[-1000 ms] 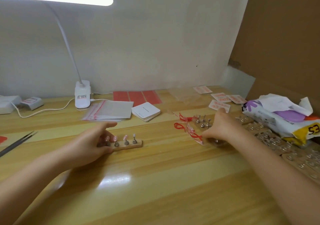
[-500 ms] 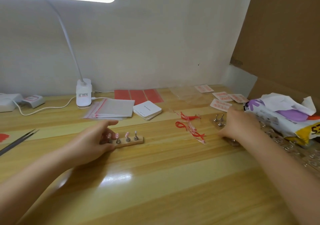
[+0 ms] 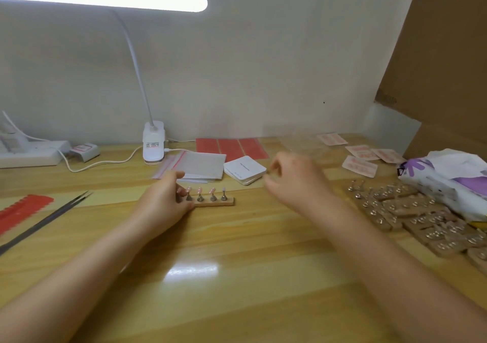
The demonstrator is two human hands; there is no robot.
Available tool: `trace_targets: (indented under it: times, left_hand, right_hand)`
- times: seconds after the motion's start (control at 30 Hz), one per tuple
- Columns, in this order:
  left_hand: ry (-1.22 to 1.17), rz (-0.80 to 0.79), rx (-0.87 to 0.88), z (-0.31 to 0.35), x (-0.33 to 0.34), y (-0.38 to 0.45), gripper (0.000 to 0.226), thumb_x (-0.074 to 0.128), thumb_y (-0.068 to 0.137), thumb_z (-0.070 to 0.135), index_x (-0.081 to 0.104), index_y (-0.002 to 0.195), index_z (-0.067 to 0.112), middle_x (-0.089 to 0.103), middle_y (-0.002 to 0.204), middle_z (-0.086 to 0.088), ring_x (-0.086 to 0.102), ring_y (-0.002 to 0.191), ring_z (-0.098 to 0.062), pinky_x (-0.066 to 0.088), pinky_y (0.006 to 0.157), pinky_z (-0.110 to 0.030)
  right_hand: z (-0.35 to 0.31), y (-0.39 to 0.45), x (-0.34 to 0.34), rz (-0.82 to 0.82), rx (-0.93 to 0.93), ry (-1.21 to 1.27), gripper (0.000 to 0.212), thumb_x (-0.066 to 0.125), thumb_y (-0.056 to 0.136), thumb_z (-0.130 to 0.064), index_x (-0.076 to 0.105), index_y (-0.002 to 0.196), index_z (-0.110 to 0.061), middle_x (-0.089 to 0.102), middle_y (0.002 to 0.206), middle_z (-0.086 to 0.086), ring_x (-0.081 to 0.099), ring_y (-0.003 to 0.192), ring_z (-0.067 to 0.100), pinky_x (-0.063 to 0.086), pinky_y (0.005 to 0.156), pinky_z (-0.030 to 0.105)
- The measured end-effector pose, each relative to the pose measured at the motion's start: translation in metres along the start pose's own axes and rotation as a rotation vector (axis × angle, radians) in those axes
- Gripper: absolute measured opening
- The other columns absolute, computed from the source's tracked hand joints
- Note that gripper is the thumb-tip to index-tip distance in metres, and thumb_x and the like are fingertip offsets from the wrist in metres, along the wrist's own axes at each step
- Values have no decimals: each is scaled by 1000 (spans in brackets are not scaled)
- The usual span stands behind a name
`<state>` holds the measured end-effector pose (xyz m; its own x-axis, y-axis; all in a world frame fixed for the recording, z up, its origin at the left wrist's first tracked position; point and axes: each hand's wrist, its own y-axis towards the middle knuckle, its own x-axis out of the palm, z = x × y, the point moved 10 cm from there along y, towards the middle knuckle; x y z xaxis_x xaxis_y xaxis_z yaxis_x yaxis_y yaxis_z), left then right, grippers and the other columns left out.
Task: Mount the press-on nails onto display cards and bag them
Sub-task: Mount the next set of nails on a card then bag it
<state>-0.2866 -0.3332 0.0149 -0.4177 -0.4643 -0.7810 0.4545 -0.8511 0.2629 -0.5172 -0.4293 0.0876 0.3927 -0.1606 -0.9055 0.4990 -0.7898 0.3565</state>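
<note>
A white clip-on desk lamp (image 3: 153, 144) stands at the worktop's (image 3: 237, 276) back edge; black tweezers (image 3: 44, 221) lie left, a cardboard box (image 3: 442, 60) rises right.

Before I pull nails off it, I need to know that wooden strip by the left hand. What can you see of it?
The wooden strip is a short, pale bar lying flat on the table. Four small metal stands rise from it in a row, each topped by a pink nail. The left hand holds its left end; the right end is free.

Bags (image 3: 193, 163) lie behind the nail stand (image 3: 214, 200); cards (image 3: 245, 170) right of them, perhaps touching
</note>
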Motion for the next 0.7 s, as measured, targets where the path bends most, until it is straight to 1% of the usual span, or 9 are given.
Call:
trace_targets:
  times: [0.03, 0.1, 0.17, 0.23, 0.3, 0.4, 0.47, 0.53, 0.7]
  left_hand:
    - [-7, 15, -7, 0, 0, -2, 67, 76, 79, 20, 42, 137, 18, 56, 86, 14, 55, 82, -8, 38, 69, -22]
    - [-41, 47, -7, -2, -1, -8, 62, 72, 82, 16, 43, 136, 17, 57, 88, 13, 56, 87, -12, 38, 75, -25]
    - [-82, 81, 6, -2, -2, -14, 59, 71, 84, 14, 43, 136, 15, 59, 90, 12, 57, 89, -12, 39, 79, -24]
    - [-112, 101, 6, -3, -4, -18, 60, 72, 83, 15, 43, 136, 16, 59, 91, 11, 57, 90, -11, 39, 82, -23]
    - [-106, 114, -10, -5, -7, -19, 61, 73, 83, 17, 43, 136, 17, 59, 92, 9, 58, 91, -12, 42, 83, -25]
    - [-68, 142, -25, -5, -9, -19, 60, 72, 83, 20, 43, 136, 17, 60, 93, 8, 59, 91, -15, 44, 82, -28]
    - [-67, 151, -32, -5, -10, -19, 60, 70, 85, 19, 42, 137, 16, 60, 96, 6, 59, 95, -17, 44, 84, -28]
    - [-67, 161, -30, -4, -10, -18, 58, 67, 87, 14, 41, 139, 14, 61, 103, 2, 59, 102, -20, 44, 89, -30]
    - [-76, 163, -25, -5, -11, -22, 57, 50, 85, -3, 41, 139, 12, 62, 111, -5, 58, 107, -22, 45, 92, -34]
  right_hand:
    - [-12, 2, 20, -102, 0, 60, 30, 57, 83, -37, 60, 106, -18, 62, 98, 0, 58, 92, 23, 51, 72, 34]
    - [-29, 5, 54, -269, -16, 39, 42, 60, 78, -38, 56, 115, -19, 60, 105, 0, 57, 92, 20, 51, 67, 32]
    - [-37, 9, 77, -378, -15, 26, 57, 64, 75, -38, 49, 125, -16, 54, 114, 2, 56, 95, 19, 50, 66, 33]
    - [-41, 14, 91, -438, -2, 89, 58, 65, 76, -33, 49, 127, -12, 55, 117, 6, 59, 96, 19, 54, 72, 36]
    - [-44, 19, 98, -430, -5, 142, 51, 64, 79, -28, 51, 126, -11, 59, 117, 6, 60, 101, 20, 55, 83, 38]
    - [-49, 22, 100, -336, -55, 236, 45, 63, 87, -26, 51, 129, -13, 60, 115, 3, 56, 103, 17, 47, 80, 28]
    - [-49, 22, 99, -266, -72, 310, 42, 63, 90, -28, 52, 128, -14, 60, 111, 1, 53, 98, 13, 43, 80, 26]
    - [-47, 20, 100, -195, -74, 350, 40, 63, 90, -28, 53, 126, -15, 59, 110, 0, 51, 91, 11, 43, 79, 25]
    - [-44, 13, 98, -90, -67, 439, 35, 63, 89, -25, 54, 121, -15, 59, 103, -4, 54, 93, 12, 47, 80, 27]
